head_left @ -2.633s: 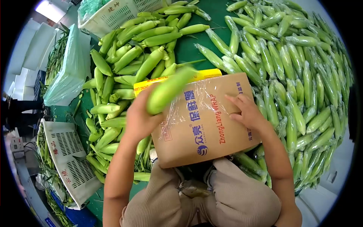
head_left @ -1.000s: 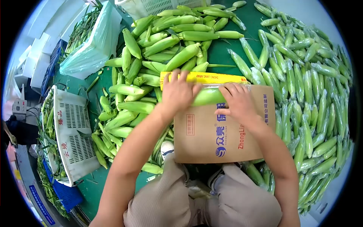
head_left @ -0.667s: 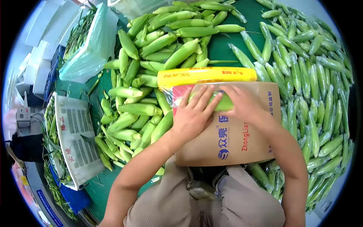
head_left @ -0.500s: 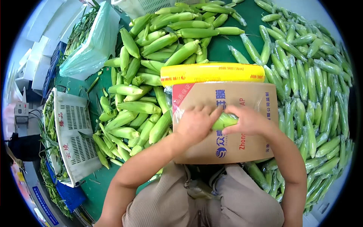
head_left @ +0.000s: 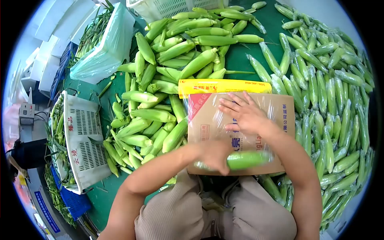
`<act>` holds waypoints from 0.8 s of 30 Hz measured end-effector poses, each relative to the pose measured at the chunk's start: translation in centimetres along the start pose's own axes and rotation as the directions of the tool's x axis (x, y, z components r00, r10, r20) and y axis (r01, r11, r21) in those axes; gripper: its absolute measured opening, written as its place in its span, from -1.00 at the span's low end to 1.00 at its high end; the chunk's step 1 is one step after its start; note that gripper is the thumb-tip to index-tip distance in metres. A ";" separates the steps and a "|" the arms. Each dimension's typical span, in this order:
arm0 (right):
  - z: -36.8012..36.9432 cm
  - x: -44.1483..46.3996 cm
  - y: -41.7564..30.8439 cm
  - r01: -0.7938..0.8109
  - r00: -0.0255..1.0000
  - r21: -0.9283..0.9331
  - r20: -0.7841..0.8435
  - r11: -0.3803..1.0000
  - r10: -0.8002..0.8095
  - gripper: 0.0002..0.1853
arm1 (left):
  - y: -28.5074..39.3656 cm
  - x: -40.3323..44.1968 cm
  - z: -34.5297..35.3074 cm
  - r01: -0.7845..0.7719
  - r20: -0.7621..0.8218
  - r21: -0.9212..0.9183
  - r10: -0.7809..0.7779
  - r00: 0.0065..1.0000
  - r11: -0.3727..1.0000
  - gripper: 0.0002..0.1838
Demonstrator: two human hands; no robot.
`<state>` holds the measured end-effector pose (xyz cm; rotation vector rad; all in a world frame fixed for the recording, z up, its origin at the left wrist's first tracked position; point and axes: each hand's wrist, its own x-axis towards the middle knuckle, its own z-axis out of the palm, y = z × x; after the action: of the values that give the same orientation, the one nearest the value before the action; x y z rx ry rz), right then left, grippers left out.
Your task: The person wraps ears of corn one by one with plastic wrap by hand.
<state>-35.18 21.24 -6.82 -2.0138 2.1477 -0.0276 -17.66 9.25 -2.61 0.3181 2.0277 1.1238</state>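
A cardboard box point(head_left: 208, 150) stands in front of my knees, with a yellow roll of wrap point(head_left: 224, 86) along its far edge. My left hand point(head_left: 214, 155), blurred by motion, is closed round the left end of a green corn ear point(head_left: 249, 160) low on the box top. Clear film glistens on the cardboard around the ear. Higher on the box, my right hand point(head_left: 244, 114) lies flat with its fingers spread and holds nothing.
Unwrapped corn point(head_left: 154, 115) is heaped left of the box, film-wrapped corn point(head_left: 330, 136) at the right. White crates stand at the left point(head_left: 86, 140) and top point(head_left: 172, 9), beside a bag-lined box point(head_left: 102, 52). Another person's hand point(head_left: 23, 173) shows at the far left.
The corn ear first came onto the box, then moved down toward my knees with my left hand. My right hand has let go of it and opened higher up the box.
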 end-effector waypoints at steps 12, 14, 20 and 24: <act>-4.1 -10.2 -12.9 -0.214 0.917 0.741 0.376 0.636 -0.129 -0.07 | -2.6 -9.1 9.7 -0.146 0.035 -0.305 0.164 0.986 0.941 0.09; -0.7 -13.0 -15.2 -0.403 0.812 0.844 0.508 0.354 -0.287 -0.10 | -0.7 -12.8 8.0 -0.022 -0.065 -0.576 -0.018 0.998 0.817 -0.12; -0.7 -12.7 -17.1 -0.147 0.960 0.970 0.092 0.195 0.263 -0.15 | 1.8 -16.7 2.5 -0.385 -0.654 -0.491 -0.039 0.755 0.782 -0.70; -1.2 -13.2 -17.4 -0.110 0.952 0.991 0.128 -0.078 0.278 -0.14 | 1.5 -14.1 3.3 -0.869 -0.865 -0.424 0.172 0.472 0.254 -0.71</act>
<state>-17.51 32.93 -1.33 -0.6839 1.4112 -1.3319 -6.06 4.46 4.86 0.1159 1.4966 3.0132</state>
